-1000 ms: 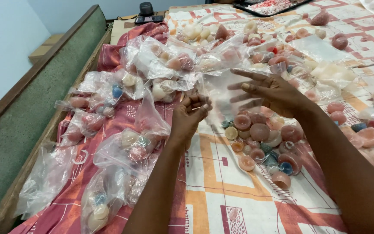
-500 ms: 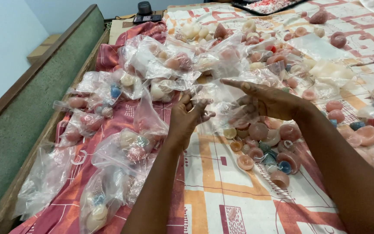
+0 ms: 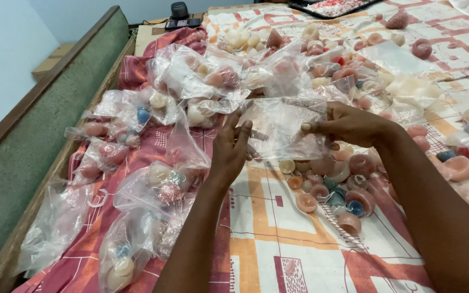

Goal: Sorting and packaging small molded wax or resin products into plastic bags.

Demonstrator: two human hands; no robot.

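Both hands, left hand (image 3: pixel 233 147) and right hand (image 3: pixel 348 123), fingers pinched on an empty clear plastic bag (image 3: pixel 286 130) mid-bed over the loose shells (image 3: pixel 332 182); light, limp, slippery, best gripped at its rim.

Pale blue wall (image 3: pixel 6 49) along the left and back, plain, evenly lit. Long wooden bed frame (image 3: pixel 55 92) with a green padded panel running beside it. Patterned sheet (image 3: pixel 299 244) in cream, orange and red squares over the bed. 1 cardboard box (image 3: pixel 50 62) tucked against the wall, dark gadgets (image 3: pixel 183 16) at the far end.
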